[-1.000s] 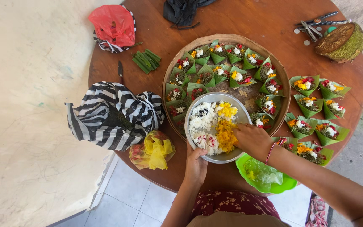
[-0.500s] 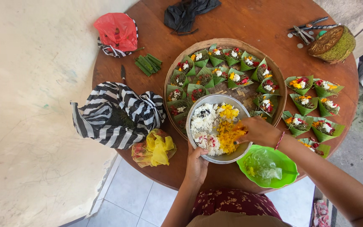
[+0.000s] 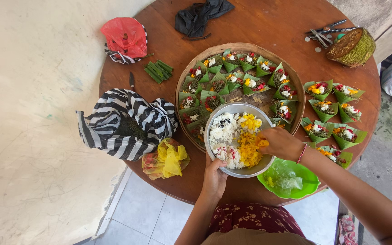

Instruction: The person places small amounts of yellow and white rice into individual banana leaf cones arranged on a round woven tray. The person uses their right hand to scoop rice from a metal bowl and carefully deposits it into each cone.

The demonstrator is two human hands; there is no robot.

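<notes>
A metal bowl (image 3: 214, 121) of white and yellow flower petals (image 3: 248, 149) rests on the near edge of a round woven tray (image 3: 246, 47). My left hand (image 3: 214, 177) grips the bowl's near rim from below. My right hand (image 3: 280, 143) reaches in from the right, its fingers pinched on yellow petals at the bowl's right side. The tray holds several small green leaf cups (image 3: 218, 84) filled with red, white and yellow flowers. More filled leaf cups (image 3: 332, 111) stand on the round wooden table (image 3: 273, 22) to the right of the tray.
A black-and-white striped cloth bag (image 3: 123, 122) and a yellow plastic bag (image 3: 166, 159) lie left of the bowl. A green plastic dish (image 3: 311, 179) sits at the near edge. Farther back are a red bag (image 3: 125, 34), cut green leaf strips (image 3: 157, 70), a dark cloth (image 3: 200, 16), scissors (image 3: 325, 31) and a woven pouch (image 3: 352, 45).
My right hand moved from the bowl's right rim into the yellow petals and closed on a pinch of them. The left hand kept its hold on the bowl. The view shifted slightly.
</notes>
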